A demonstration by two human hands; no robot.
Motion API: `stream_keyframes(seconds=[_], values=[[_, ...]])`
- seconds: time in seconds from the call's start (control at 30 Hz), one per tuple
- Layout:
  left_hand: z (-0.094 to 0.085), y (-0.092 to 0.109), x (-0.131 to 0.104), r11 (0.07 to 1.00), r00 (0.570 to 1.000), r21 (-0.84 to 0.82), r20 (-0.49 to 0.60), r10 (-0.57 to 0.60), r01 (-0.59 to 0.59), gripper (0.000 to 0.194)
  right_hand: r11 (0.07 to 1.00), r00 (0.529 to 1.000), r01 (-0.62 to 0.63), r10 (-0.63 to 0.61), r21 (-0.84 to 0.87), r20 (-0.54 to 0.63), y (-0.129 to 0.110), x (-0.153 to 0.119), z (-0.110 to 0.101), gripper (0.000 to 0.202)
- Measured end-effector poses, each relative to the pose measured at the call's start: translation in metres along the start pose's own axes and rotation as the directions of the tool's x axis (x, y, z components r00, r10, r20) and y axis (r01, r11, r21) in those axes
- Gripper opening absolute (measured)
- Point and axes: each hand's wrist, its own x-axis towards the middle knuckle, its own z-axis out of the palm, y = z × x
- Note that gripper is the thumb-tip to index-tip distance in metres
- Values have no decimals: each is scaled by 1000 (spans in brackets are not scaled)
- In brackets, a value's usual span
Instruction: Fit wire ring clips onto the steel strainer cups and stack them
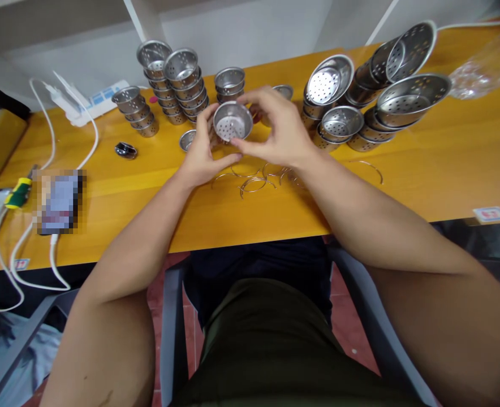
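Note:
A small perforated metal cup [233, 120] is held up above the desk, its open top tilted toward me. My right hand [281, 130] grips it from the right, fingers at the far rim and thumb at the near side. Curled along the cup's left side are the fingers of my left hand [201, 150], with its thumb stretched out below the cup. Several thin, curved metal wires [241, 187] lie on the desk under my hands. Beside my left hand sits another small metal cup [187, 140], partly hidden.
Stacked perforated cups [186, 85] stand behind my left hand, with a shorter stack [136, 110] farther left. Larger perforated cups [369, 121] are stacked at right. A phone [61, 203], white cables, a power strip [99, 102] and a clear plastic bag [483, 70] also lie on the desk [453, 175].

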Motion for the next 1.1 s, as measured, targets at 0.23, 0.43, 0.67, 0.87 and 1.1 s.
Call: stream_keyframes(seconds=[0.23,0.43,0.67,0.87,1.1], values=[[-18,-20,4,996,995,77,-89,40,-33,108,902,975,-175,102,-395,-200,3,36,-68,43],[-34,-38,7,989,978,145,-208,31,-1,91,735,945,-304,313,-606,-94,29,67,-68,40],[-39,-26,7,986,950,144,-310,-34,82,83,681,954,-173,295,-711,49,63,85,-53,64],[-41,-20,6,968,942,190,-323,-96,164,74,515,838,-202,532,-833,126,-23,76,-53,65],[-47,-27,5,851,884,313,-351,-309,422,122,743,927,-163,340,-649,157,-45,57,-76,52]])
